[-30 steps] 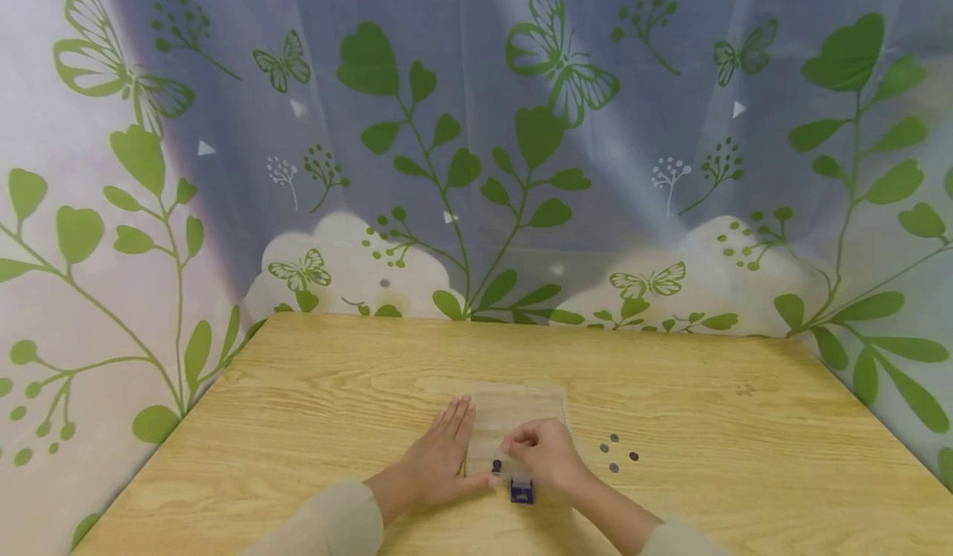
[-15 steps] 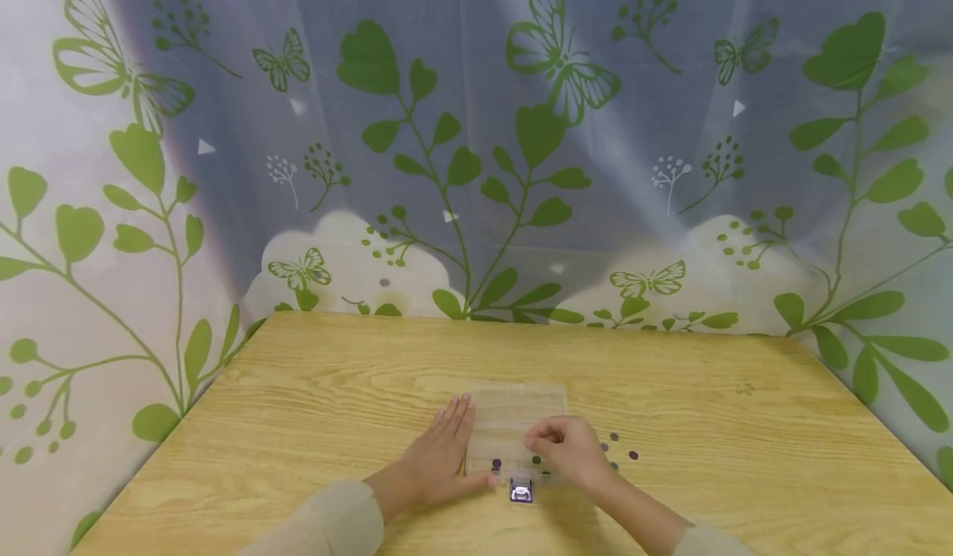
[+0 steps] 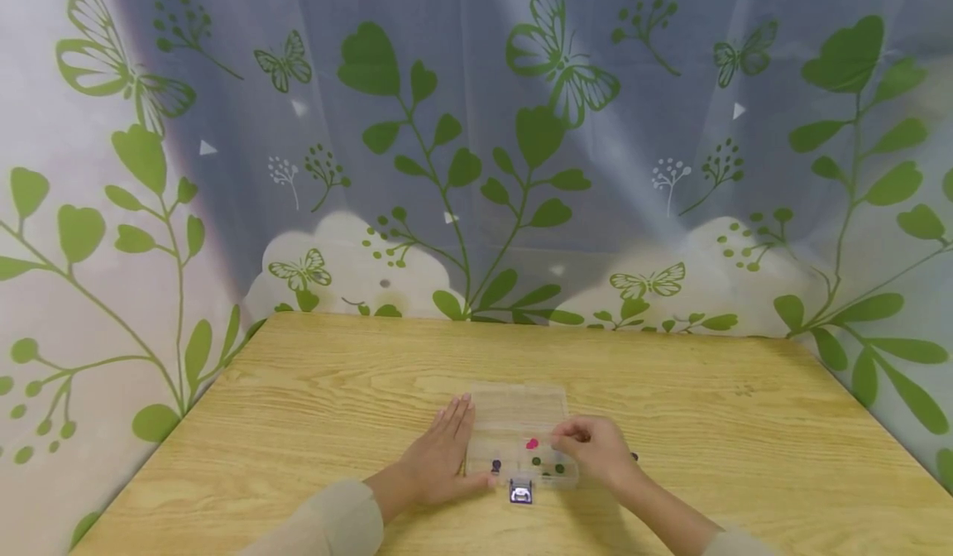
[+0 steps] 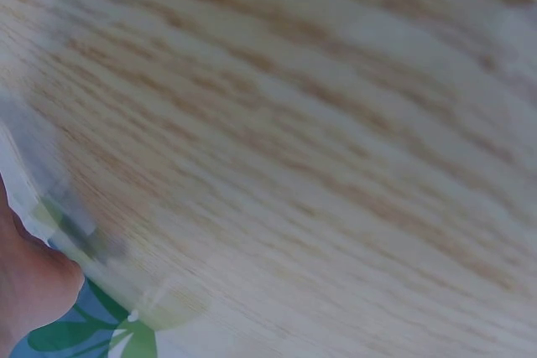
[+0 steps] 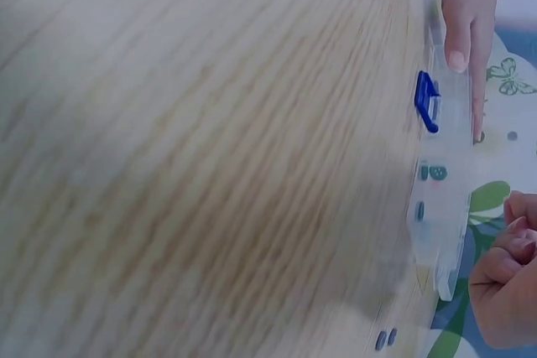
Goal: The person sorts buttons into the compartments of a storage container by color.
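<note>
A clear plastic compartment box (image 3: 514,407) lies on the table, lid tipped back, with a blue latch (image 3: 521,491) at the front. Dark round buttons (image 3: 560,468) sit in its front compartments, and a pink piece (image 3: 532,443) shows behind them. My left hand (image 3: 438,461) rests with straight fingers along the box's left side, thumb at the front corner. Over the right side of the box hovers my right hand (image 3: 599,452), fingers curled and thumb near the fingertips (image 5: 512,249); I see nothing between them.
To the right of the box lie loose dark buttons (image 5: 380,340), partly behind my right hand in the head view. The wood-grain table (image 3: 335,374) ends at a curtain (image 3: 476,167) printed with leaves and butterflies.
My right hand has moved right across the box, uncovering the dark buttons and the pink piece; it now hides most of the loose buttons. My left hand has stayed in place.
</note>
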A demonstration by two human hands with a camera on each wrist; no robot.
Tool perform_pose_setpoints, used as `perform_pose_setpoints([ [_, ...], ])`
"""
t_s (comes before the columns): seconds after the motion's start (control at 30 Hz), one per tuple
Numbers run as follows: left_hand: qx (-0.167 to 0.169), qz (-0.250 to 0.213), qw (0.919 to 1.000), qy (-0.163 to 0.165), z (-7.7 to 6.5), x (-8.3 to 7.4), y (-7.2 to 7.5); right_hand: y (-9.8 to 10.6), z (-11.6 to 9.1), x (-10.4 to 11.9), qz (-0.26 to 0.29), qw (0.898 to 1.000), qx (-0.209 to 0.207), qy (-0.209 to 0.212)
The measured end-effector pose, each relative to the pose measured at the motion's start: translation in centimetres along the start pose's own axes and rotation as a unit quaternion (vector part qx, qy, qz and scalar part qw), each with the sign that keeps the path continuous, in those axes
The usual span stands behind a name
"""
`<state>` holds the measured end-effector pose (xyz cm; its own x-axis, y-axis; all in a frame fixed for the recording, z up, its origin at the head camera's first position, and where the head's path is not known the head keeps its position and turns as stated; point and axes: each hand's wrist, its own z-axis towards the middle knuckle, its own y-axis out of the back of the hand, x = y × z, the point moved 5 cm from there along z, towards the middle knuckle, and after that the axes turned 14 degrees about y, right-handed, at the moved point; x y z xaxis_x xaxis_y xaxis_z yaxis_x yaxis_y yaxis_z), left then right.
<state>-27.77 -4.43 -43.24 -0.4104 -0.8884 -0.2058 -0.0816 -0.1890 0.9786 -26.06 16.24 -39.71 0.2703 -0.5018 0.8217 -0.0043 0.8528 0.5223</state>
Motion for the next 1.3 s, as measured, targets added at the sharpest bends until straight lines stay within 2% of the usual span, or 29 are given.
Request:
perform_pose_setpoints([
  [0.33, 0.008, 0.001, 1.0, 0.006, 0.0, -0.1, 0.1, 1.5, -0.4, -0.9, -0.017, 1.0, -0.014, -0.003],
  [0.63, 0.004, 0.001, 1.0, -0.004, -0.1, -0.3, 0.5, 2.6, -1.0, -1.7, -0.021, 1.0, -0.002, -0.01],
  [1.07, -0.002, 0.0, 1.0, -0.002, 0.0, 0.0, 0.0, 3.9, -1.6, -2.8, -0.056, 0.998, -0.003, -0.009],
  [1.3, -0.002, 0.001, 1.0, -0.001, 0.1, 0.1, -0.2, 4.5, -2.0, -3.5, -0.067, 0.997, -0.011, -0.022],
])
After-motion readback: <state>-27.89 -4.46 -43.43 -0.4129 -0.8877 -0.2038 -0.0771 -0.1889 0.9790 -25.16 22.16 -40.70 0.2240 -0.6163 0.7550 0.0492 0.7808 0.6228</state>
